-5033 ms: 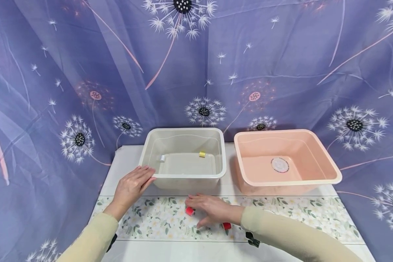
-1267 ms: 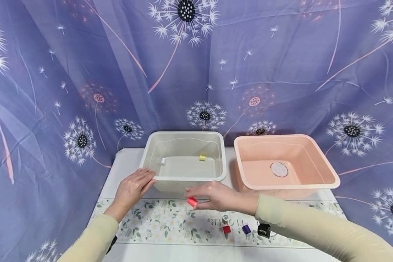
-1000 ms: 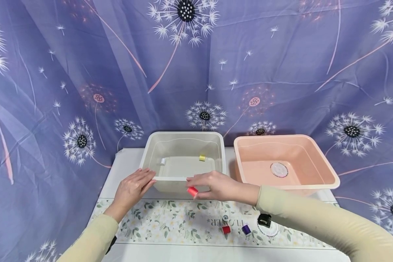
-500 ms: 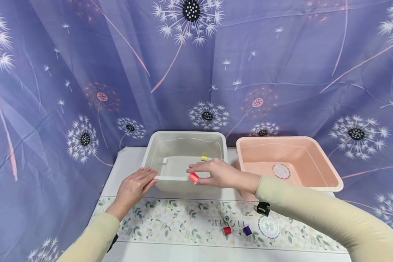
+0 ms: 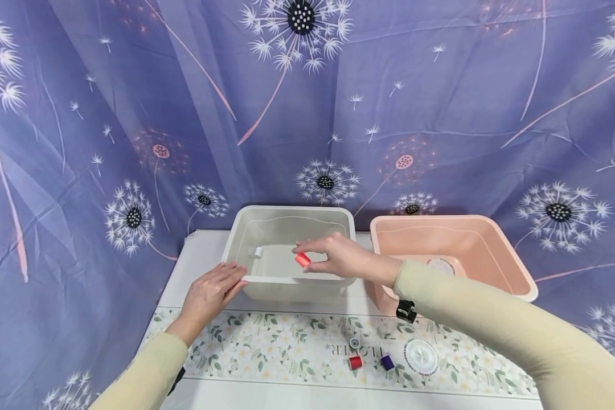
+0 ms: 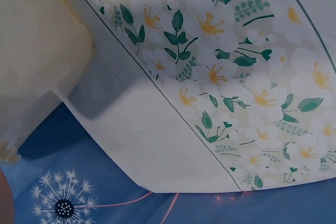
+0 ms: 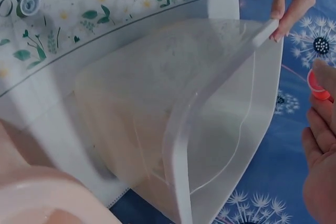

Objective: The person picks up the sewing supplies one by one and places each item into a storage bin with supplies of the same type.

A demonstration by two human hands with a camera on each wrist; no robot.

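My right hand (image 5: 340,257) pinches a bright red thread spool (image 5: 302,259) between thumb and fingers, above the inside of the grey basin (image 5: 287,280). In the right wrist view, that spool (image 7: 317,86) shows at the right edge. At the basin's front left corner, my left hand (image 5: 210,291) holds the rim; the right wrist view shows its thumb and fingers on either side of that rim. A white spool (image 5: 258,252) lies inside on the left. The yellow spool seen earlier is hidden behind my right hand. The left wrist view shows mostly table cover.
To the right stands a pink basin (image 5: 512,256) with a pin wheel (image 5: 441,265) inside, partly covered by my sleeve. On the flowered cover sit a dark red spool (image 5: 355,363), a purple spool (image 5: 387,363), a pale spool (image 5: 355,343) and another pin wheel (image 5: 421,357).
My right hand took the bright red spool from the table, lifted it and carried it forward over the grey basin's front rim. The left hand stays on the rim.
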